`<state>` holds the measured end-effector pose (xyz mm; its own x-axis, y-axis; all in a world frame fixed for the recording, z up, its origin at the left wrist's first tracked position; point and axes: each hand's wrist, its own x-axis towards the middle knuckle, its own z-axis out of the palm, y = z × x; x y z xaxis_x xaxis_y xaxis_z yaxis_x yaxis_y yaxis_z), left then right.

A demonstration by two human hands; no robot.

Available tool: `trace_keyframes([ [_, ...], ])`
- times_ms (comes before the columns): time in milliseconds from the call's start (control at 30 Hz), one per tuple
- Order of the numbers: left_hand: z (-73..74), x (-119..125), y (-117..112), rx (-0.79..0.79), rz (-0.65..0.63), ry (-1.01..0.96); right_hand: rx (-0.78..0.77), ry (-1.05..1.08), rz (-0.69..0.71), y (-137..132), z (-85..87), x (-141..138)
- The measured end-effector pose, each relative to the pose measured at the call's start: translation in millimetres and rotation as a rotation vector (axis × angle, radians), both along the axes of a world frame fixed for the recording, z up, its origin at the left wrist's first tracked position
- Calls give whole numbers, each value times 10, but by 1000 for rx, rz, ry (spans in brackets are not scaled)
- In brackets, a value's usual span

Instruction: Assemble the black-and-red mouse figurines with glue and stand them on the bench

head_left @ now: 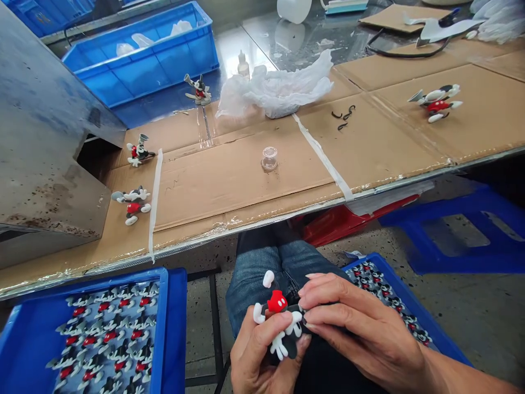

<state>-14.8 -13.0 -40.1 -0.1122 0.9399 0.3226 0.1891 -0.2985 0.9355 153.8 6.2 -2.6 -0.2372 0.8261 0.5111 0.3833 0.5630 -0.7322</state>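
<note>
Above my lap, my left hand (255, 350) is closed around a cartoon mouse figurine (277, 301) with red shorts, white gloves and white shoes. Its feet point up and its black head hangs down, partly covered by my fingers. My right hand (361, 323) meets the figurine from the right, its bent fingers pressed to the dark part there. Exactly what these fingertips pinch is hidden. In front of my hands, on the cardboard-covered table (229, 191), stands a small clear plastic cup (269, 158).
Loose figurines lie at the table's left (133, 207) and right (438, 103). Small black curved pieces (343, 116) lie near a crumpled plastic bag (283, 87). Trays of figurines stand low at left (164, 328) and right (447, 355). A metal box (49, 137) borders the left; a blue stool (447, 241) is at right.
</note>
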Motion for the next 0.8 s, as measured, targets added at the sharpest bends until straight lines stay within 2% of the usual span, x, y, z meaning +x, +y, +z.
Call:
trace_keyframes([
  [300,23,22,18,43,4,10,-1,10,-11,-18,6,-8],
  [467,28,31,24,55,49,39,-5,-3,-16,-17,18,-14],
  [800,18,62,23,53,27,12,9,-18,0,-28,1,25],
])
